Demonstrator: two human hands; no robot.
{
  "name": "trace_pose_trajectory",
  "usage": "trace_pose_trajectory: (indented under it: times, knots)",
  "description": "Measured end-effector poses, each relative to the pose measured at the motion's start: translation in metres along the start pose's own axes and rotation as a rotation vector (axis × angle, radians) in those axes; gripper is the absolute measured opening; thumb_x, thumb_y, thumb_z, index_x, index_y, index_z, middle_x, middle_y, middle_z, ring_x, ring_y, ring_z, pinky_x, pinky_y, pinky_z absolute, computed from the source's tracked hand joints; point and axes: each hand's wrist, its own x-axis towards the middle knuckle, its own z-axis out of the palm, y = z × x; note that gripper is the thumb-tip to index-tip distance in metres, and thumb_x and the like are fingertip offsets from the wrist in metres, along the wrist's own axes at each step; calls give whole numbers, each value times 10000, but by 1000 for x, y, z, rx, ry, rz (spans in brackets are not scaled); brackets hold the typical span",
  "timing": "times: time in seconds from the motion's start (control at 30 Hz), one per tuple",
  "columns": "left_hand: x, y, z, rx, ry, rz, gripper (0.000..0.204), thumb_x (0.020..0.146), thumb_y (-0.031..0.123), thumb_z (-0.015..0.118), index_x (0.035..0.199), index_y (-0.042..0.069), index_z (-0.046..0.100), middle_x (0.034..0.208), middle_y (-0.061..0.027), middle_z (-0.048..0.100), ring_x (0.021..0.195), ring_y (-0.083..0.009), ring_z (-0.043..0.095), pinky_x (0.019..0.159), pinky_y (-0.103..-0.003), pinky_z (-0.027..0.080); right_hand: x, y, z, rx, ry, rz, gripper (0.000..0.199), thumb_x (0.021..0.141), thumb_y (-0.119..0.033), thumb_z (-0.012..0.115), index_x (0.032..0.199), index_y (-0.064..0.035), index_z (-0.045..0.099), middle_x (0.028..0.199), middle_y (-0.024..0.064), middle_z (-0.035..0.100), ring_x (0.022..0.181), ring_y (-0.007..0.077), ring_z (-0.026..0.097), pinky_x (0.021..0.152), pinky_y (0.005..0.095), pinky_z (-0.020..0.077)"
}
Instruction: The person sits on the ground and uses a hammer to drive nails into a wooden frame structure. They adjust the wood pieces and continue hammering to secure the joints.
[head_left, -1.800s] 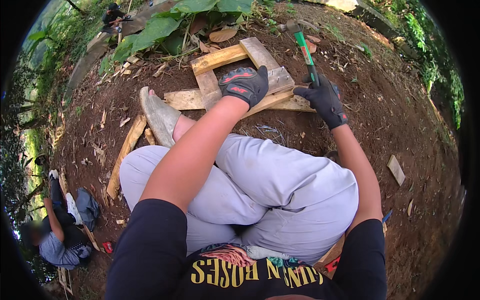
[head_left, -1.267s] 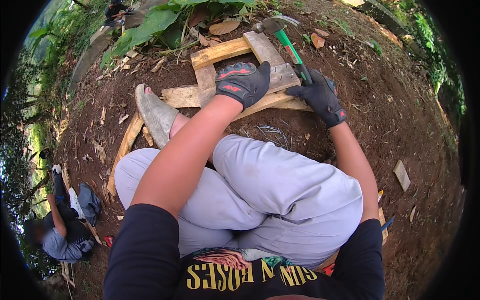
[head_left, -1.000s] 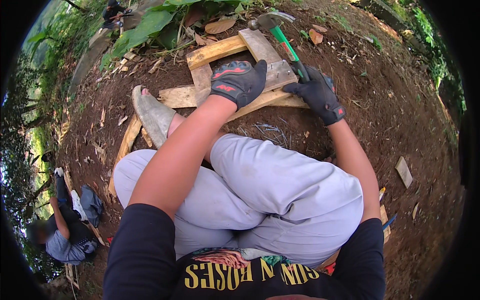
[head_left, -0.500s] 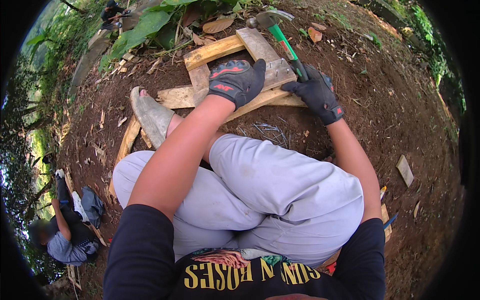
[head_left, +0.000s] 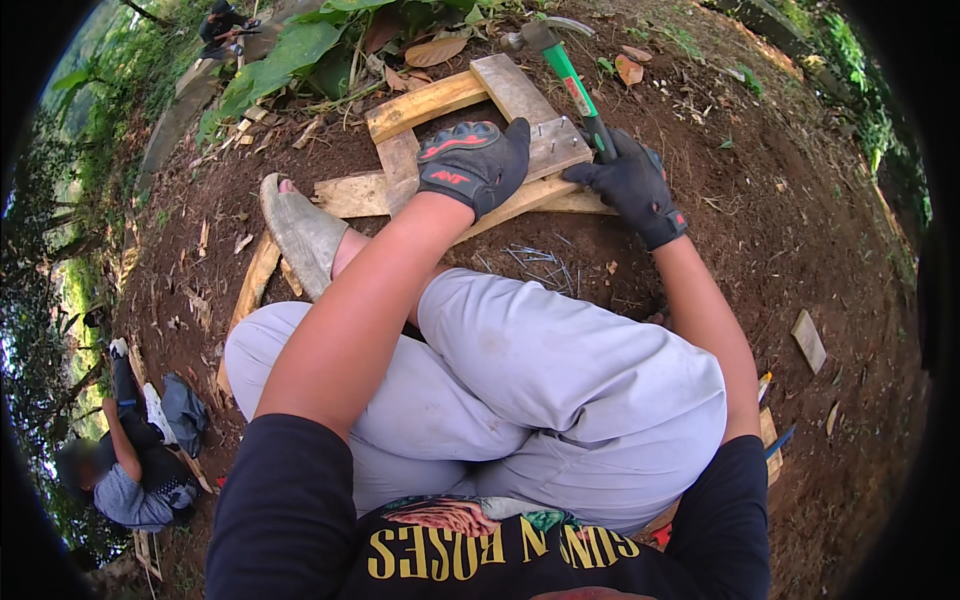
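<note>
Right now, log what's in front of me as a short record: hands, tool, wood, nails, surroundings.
Left hand: gloved, at the wooden frame; its grip is hidden
Right hand: gloved, closed around the hammer
Hammer: green and black handle, metal head pointing away from you
Wooden frame: several boards, on the dirt
Standing nails: a few, upright at the frame's right corner
Loose nails: scattered between frame and legs
Surroundings: shoe to the left, green leaves beyond, another person lower left

Right hand (head_left: pixel 634 186) grips green-handled hammer (head_left: pixel 570 83), left hand (head_left: pixel 474 166) rests on wooden frame (head_left: pixel 428 104)
</note>
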Motion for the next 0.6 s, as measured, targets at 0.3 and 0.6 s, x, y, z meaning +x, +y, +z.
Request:
trace_pose_trajectory:
  times: [0.3,0.6]
  knots:
    - [2,-4,11,-3,50,-9,748,1094,574,346,1171,-34,775,1211,-315,739,1170,-483,703,1037,-544,530,8,13,-3,257,-48,109,544,818,-327,920,1255,-46,759,841,24,710,655,106,626,608,304,508]
    - [2,0,9,7,25,-55,755,1104,580,322,1184,-20,773,1231,-313,733,1180,-494,692,1048,-554,521,0,10,3,272,6,122,575,817,-370,898,1270,-40,768,857,46,722,690,116,633,652,324,533]
